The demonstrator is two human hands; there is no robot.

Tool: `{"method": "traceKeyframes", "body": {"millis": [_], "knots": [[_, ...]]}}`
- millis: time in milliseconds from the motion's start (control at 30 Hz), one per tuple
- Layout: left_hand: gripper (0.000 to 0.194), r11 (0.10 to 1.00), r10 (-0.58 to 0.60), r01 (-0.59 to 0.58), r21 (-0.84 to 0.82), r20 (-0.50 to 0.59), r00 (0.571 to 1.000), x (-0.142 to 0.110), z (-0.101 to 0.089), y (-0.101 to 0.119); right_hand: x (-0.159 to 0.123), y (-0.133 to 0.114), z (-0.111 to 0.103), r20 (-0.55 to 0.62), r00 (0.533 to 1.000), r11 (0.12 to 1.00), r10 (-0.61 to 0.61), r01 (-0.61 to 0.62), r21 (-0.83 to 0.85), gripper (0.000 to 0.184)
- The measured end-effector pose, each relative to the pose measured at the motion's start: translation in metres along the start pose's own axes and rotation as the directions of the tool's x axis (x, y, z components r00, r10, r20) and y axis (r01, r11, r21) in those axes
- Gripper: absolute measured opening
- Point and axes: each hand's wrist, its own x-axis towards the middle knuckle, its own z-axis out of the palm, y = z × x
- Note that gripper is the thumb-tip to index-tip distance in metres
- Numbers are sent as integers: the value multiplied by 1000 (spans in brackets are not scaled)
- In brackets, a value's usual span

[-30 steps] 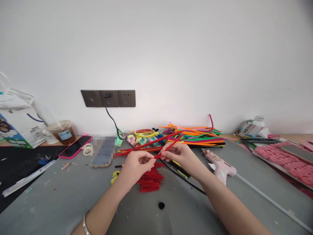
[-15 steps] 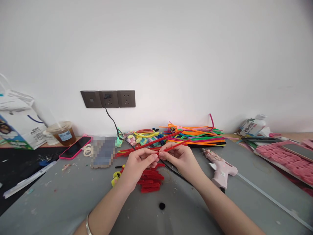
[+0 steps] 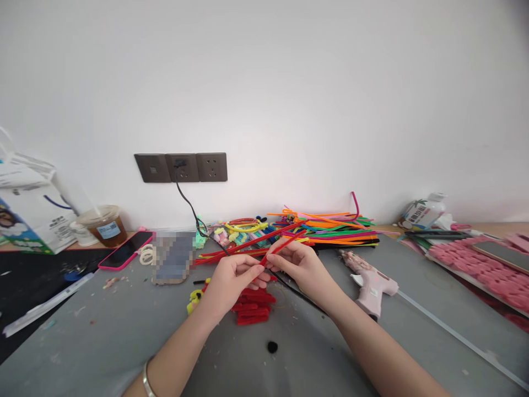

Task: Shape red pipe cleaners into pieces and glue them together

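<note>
Between my two hands, above the grey mat, is a red pipe cleaner (image 3: 288, 242) slanting up to the right. Thumb and fingers of my left hand (image 3: 233, 284) pinch its lower end. My right hand (image 3: 298, 264) grips it a little higher, fingertips close to the left ones. Below the hands lies a pile of short folded red pipe cleaner pieces (image 3: 253, 310), partly covered by my left hand. A small black pompom (image 3: 272, 347) rests nearer to me. Yellow fuzzy pieces (image 3: 194, 301) show just left of my left wrist.
Bundled coloured pipe cleaners (image 3: 339, 234) lie along the wall. A pink glue gun (image 3: 372, 292) with a long glue stick is at the right; a black cord (image 3: 297, 292) passes under my hands. Two phones, one pink-edged (image 3: 126, 251), and a drink cup (image 3: 103, 226) stand left.
The red pipe cleaner between my fingers has tilted more steeply, its far end now higher and further left. My hands stay close together over the pile.
</note>
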Motion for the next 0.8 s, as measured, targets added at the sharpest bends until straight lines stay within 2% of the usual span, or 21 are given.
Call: {"method": "traceKeyframes", "body": {"millis": [200, 300, 433, 633, 800], "knots": [[37, 998, -32, 33, -61, 27, 999, 0, 1, 0, -1, -5, -4, 59, 995, 997, 75, -76, 27, 30], [35, 998, -13, 15, -62, 28, 1000, 0, 2, -1, -2, -7, -5, 47, 992, 993, 114, -115, 28, 30], [34, 998, -4, 5, -59, 21, 1000, 0, 2, -1, -2, -9, -6, 41, 991, 992, 126, -127, 19, 28], [33, 994, -61, 66, -89, 57, 997, 0, 1, 0, -2, -7, -10, 109, 982, 984, 152, -162, 79, 26], [31, 991, -23, 24, -133, 8, 1000, -1, 2, 1, -2, -7, -10, 85, 983, 982, 165, -172, 76, 26]]}}
